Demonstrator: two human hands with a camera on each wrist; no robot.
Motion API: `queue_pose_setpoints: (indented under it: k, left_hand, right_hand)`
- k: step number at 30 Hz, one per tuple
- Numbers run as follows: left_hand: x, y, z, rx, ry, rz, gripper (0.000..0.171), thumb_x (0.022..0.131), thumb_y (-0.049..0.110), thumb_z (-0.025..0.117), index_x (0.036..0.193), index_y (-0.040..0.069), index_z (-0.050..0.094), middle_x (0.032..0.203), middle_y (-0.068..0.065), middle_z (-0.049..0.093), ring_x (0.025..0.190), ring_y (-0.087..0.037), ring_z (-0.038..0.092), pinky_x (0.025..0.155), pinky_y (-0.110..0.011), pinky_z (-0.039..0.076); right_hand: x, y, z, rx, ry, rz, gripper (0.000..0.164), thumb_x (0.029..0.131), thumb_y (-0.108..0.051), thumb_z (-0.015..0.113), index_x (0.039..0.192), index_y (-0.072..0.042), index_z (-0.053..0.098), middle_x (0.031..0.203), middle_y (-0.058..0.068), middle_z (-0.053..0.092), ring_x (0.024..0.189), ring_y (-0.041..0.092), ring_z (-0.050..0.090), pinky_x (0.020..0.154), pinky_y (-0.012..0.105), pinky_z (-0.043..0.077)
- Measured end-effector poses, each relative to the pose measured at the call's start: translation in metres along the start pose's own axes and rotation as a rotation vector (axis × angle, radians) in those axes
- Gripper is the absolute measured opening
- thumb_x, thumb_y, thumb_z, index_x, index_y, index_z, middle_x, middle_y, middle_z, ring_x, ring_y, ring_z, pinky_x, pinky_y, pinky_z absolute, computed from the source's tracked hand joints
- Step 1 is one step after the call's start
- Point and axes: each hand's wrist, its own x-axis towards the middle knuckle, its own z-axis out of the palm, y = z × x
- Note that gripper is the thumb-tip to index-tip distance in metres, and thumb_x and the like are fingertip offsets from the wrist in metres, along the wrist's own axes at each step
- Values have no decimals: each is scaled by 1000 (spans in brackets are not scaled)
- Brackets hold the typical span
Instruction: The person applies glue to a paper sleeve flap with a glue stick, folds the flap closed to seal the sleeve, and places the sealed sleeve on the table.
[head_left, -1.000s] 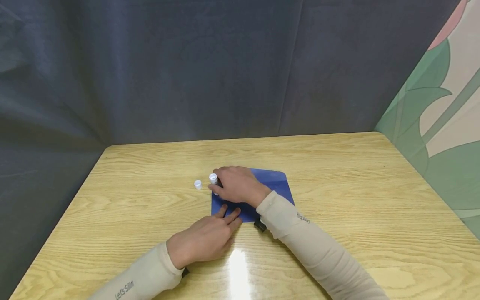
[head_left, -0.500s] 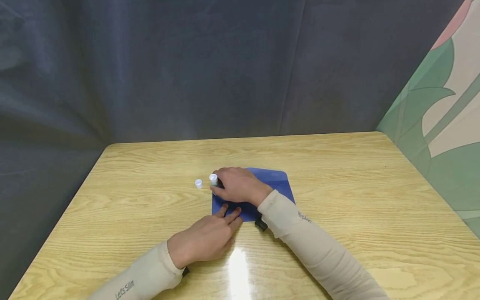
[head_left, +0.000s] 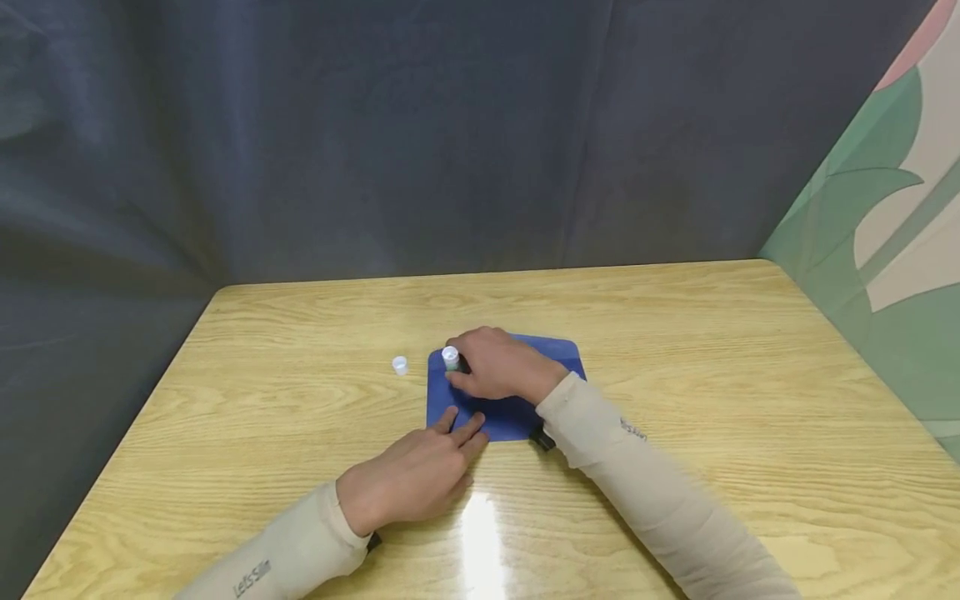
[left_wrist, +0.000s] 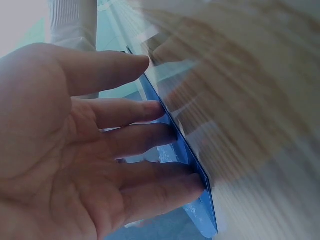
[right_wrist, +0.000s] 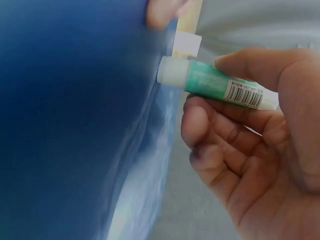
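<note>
A blue envelope [head_left: 512,422] lies on the table, its flap side away from me. My right hand [head_left: 501,364] grips an uncapped glue stick [head_left: 451,359] upright over the left part of the flap. In the right wrist view the glue stick [right_wrist: 212,82], with green label and barcode, is pinched between thumb and fingers, its white end right at the envelope [right_wrist: 75,125]. Fairly straight fingers of my left hand [head_left: 412,477] rest on the envelope's near edge, as the left wrist view also shows along the blue edge [left_wrist: 204,215].
A small white cap [head_left: 401,366] stands on the wooden table [head_left: 285,400], just left of the envelope. Dark cloth [head_left: 405,150] hangs behind the table, and a painted wall panel [head_left: 885,250] rises at the right.
My right hand has slid right with the glue stick, from the envelope's left edge further onto its flap. The left hand stays in place on the envelope.
</note>
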Motion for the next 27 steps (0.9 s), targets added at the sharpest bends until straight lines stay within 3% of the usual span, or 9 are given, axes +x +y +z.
queue_pose_setpoints:
  k: [5, 9, 20, 27]
  left_hand:
    - [1, 1, 0, 7, -9, -9, 51, 100, 26, 58, 145, 2, 50, 154, -19, 43, 134, -49, 48, 97, -46, 55]
    - [0, 0, 0, -2, -11, -10, 50, 100, 25, 57, 145, 3, 50, 154, -19, 43, 134, -48, 47, 99, -46, 54]
    - [1, 1, -3, -36, -51, -21, 51, 102, 25, 56, 147, 4, 47, 156, -18, 39, 137, -48, 44, 101, -46, 52]
    - [1, -1, -4, -65, -75, -27, 51, 103, 25, 54, 149, 6, 44, 158, -17, 36, 139, -47, 41, 101, -45, 52]
  right_hand:
    - [-21, 23, -5, 12, 48, -29, 14, 96, -29, 62, 95, -15, 64, 76, -3, 58, 66, 12, 53, 65, 30, 45]
    - [-38, 42, -8, 14, 78, -23, 17, 95, -28, 64, 83, -18, 59, 70, -4, 55, 61, 11, 49, 61, 28, 41]
    - [-83, 82, -18, 14, 95, 55, 18, 94, -26, 67, 83, -17, 57, 68, -6, 55, 60, 8, 48, 60, 27, 42]
    - [-98, 93, -22, 1, 115, 79, 20, 94, -25, 67, 80, -18, 55, 66, -7, 53, 58, 7, 47, 59, 26, 41]
